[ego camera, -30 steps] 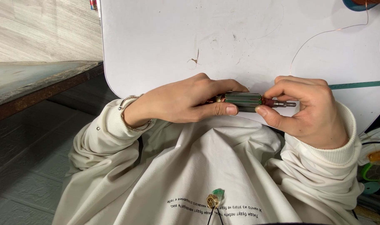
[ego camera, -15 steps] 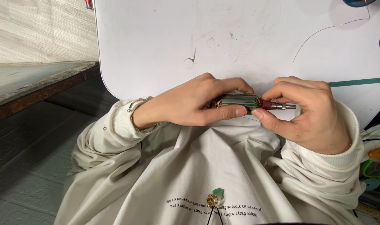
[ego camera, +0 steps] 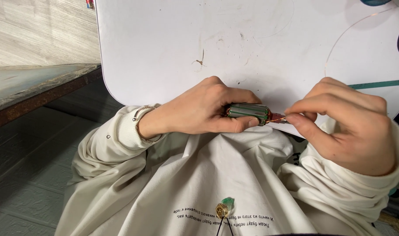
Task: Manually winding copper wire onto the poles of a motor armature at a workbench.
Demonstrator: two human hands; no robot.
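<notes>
- Your left hand [ego camera: 203, 109] is clamped round the green rotor [ego camera: 247, 113] at the counter's [ego camera: 164, 52] near edge.
- Your right hand [ego camera: 348, 124] pinches its copper wire [ego camera: 276, 119].

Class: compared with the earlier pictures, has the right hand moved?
Yes. The right hand has lifted and shifted slightly right along the white table edge, now pinching the cylinder's thin tip.

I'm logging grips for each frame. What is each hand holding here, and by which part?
The left hand grips the green ribbed cylinder around its body. The right hand pinches a thin copper wire at the cylinder's end.
</notes>
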